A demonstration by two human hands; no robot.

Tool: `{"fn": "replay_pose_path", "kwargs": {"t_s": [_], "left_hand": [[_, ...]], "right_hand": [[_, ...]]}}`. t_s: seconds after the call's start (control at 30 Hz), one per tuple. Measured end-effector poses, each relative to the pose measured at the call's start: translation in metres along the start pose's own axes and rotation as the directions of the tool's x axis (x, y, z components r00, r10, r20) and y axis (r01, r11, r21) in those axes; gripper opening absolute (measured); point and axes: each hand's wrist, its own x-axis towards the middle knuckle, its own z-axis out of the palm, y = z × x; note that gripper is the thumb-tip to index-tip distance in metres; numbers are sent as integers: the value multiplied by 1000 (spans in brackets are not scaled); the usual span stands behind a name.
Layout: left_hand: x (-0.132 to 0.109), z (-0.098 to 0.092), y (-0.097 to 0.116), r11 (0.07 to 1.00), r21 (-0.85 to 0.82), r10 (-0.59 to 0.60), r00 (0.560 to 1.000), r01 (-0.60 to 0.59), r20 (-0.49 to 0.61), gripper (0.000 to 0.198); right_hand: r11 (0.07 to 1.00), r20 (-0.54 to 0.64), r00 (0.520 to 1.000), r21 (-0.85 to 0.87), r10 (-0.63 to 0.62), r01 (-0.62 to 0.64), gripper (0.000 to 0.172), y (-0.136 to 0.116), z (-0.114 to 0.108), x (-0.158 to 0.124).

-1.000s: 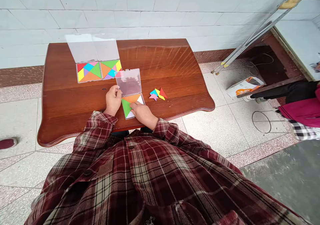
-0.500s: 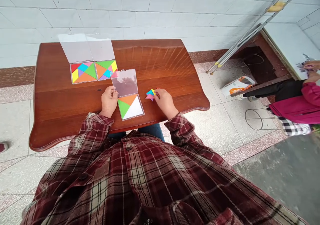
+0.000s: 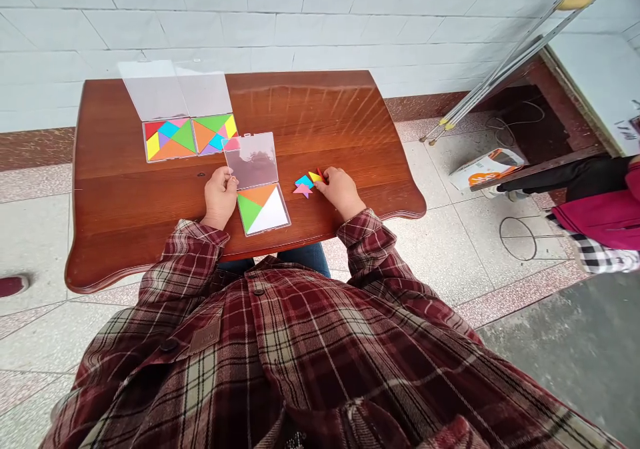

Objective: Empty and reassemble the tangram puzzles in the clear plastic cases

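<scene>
An open tangram case sits in front of me, with an orange triangle point(image 3: 260, 194) and a green triangle point(image 3: 250, 213) in its tray and a bare white area point(image 3: 270, 217). My left hand point(image 3: 221, 197) is closed, thumb and finger pinched at the left edge of the case's clear lid point(image 3: 251, 162). Right of the case lie loose tangram pieces: a blue one point(image 3: 303, 182), a pink one point(image 3: 302, 189) and a yellow one point(image 3: 315, 177). My right hand point(image 3: 342, 192) pinches at a red piece point(image 3: 320, 173) beside the yellow one, mostly hidden by the fingers.
Two filled tangram cases point(image 3: 170, 140) with raised clear lids stand at the back left of the wooden table point(image 3: 125, 216). Beyond the table's right end are crutches point(image 3: 480, 79), a white-and-orange box point(image 3: 487, 168) and a person in a magenta top point(image 3: 600, 212).
My right hand has shifted slightly right, off the loose pieces. More of the yellow piece and a red piece now show. My left hand stays at the lid.
</scene>
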Motion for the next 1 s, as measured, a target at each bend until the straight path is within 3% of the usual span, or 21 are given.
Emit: {"fn": "replay_pose_path", "kwargs": {"t_s": [0.23, 0.4, 0.5, 0.6, 0.67, 0.77, 1.0], "left_hand": [[-2, -1, 1, 999, 35, 0, 1000, 0, 1, 19], [-2, -1, 2, 999, 36, -1, 1000, 1, 4, 20], [-2, -1, 2, 999, 34, -3, 1000, 3, 7, 20], [-2, -1, 2, 999, 38, 4, 1000, -5, 4, 20], [-2, -1, 3, 999, 34, 11, 1000, -11, 7, 19], [-3, -1, 4, 1000, 28, 15, 1000, -15, 13, 18], [-2, 0, 1, 1000, 22, 15, 1000, -16, 11, 18]], "right_hand": [[999, -47, 998, 44, 31, -29, 16, 9, -4, 2], [936, -135, 991, 349, 7, 41, 21, -2, -11, -13], [811, -19, 996, 579, -88, 83, 25, -25, -2, -33], [715, 156, 971, 699, -179, 20, 9, -50, 17, -52], [705, 213, 961, 709, -176, -28, 12, -63, 30, -61], [720, 182, 976, 693, -121, -40, 16, -70, 42, -66], [873, 56, 993, 484, -103, 63, 19, -65, 33, -69]]}}
